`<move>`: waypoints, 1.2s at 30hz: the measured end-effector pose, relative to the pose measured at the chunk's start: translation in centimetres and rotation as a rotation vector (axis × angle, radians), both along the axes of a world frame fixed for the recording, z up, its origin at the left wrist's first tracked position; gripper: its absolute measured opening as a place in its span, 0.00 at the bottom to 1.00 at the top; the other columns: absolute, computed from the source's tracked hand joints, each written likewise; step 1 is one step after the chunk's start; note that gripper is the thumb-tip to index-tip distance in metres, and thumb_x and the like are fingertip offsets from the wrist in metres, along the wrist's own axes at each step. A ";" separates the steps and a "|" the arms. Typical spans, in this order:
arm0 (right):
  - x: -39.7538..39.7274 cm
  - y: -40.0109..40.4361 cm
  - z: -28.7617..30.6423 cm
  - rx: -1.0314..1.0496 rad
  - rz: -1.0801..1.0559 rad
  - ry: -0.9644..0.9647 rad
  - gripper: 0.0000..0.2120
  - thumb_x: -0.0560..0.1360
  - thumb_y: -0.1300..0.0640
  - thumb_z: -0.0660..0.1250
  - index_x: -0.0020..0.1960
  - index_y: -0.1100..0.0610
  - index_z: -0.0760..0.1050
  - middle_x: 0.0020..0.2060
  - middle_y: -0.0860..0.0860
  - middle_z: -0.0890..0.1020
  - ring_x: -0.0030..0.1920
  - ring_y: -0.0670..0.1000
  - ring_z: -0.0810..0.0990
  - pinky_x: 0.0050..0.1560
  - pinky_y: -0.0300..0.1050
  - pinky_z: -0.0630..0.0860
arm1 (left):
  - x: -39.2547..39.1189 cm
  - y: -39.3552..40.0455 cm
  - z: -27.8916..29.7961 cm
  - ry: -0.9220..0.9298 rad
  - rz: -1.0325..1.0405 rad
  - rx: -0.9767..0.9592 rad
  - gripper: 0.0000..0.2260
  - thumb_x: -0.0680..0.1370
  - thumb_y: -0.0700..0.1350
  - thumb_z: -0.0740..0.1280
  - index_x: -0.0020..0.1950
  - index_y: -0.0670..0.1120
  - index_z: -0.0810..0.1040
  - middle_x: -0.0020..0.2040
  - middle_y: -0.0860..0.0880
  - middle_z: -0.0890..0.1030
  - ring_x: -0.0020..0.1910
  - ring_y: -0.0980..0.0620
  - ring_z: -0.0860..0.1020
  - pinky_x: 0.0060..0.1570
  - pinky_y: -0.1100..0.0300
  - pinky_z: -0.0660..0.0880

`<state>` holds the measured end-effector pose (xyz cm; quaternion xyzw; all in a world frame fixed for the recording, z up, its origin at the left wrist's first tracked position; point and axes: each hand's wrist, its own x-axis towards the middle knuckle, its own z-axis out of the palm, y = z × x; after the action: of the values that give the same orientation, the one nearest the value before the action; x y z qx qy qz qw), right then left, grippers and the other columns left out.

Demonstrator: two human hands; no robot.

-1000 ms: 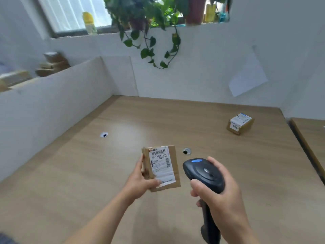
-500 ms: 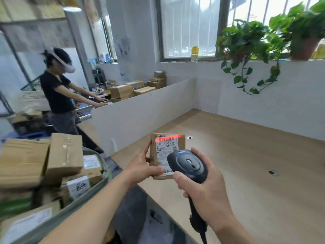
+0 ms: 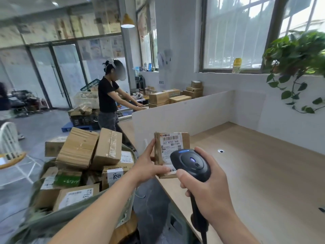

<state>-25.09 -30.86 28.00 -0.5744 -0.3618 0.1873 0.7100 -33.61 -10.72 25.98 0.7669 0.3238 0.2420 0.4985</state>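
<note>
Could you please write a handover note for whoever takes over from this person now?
Left hand: holds the parcel upright, label facing the camera, over the desk edge.
Right hand: grips the scanner, its head in front of the label's lower part.
Done: parcel in hand, presented.
To do: no beam shows on the label, so confirm the scan, then probably set it down; more parcels are piled at the left.

Parcel (image 3: 173, 143) and scanner (image 3: 190, 163) are now hanging over the table (image 3: 255, 173) edge, having left its middle; red scan line is no longer showing.

parcel (image 3: 173, 150) label "507 N705 A68", smaller print seemingly illegible
</note>
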 end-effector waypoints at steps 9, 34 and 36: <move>2.4 -0.4 -0.3 -0.005 0.127 0.015 0.37 0.53 0.42 0.79 0.62 0.38 0.75 0.52 0.50 0.86 0.47 0.56 0.87 0.38 0.44 0.81 | -1.0 -0.3 -0.1 0.040 0.107 0.005 0.53 0.66 0.42 0.82 0.80 0.66 0.52 0.63 0.55 0.78 0.58 0.58 0.79 0.56 0.52 0.82; -8.6 16.1 -4.9 -0.160 0.470 0.051 0.31 0.66 0.64 0.81 0.62 0.41 0.78 0.52 0.55 0.86 0.42 0.60 0.87 0.30 0.45 0.81 | -23.3 11.0 -11.0 -0.376 0.955 -0.537 0.35 0.73 0.42 0.78 0.75 0.53 0.63 0.62 0.50 0.79 0.58 0.45 0.80 0.49 0.44 0.81; -9.8 18.0 -5.2 -0.161 0.479 0.069 0.31 0.66 0.64 0.81 0.62 0.40 0.78 0.53 0.53 0.86 0.45 0.61 0.87 0.31 0.48 0.81 | -24.3 12.7 -11.9 -0.438 1.003 -0.607 0.36 0.73 0.42 0.78 0.76 0.52 0.63 0.66 0.47 0.78 0.60 0.43 0.79 0.47 0.46 0.81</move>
<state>-34.90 -12.90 22.84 -0.5206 -0.4469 0.3977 0.6092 -57.90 1.96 14.13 0.2784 0.5890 0.4951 0.5749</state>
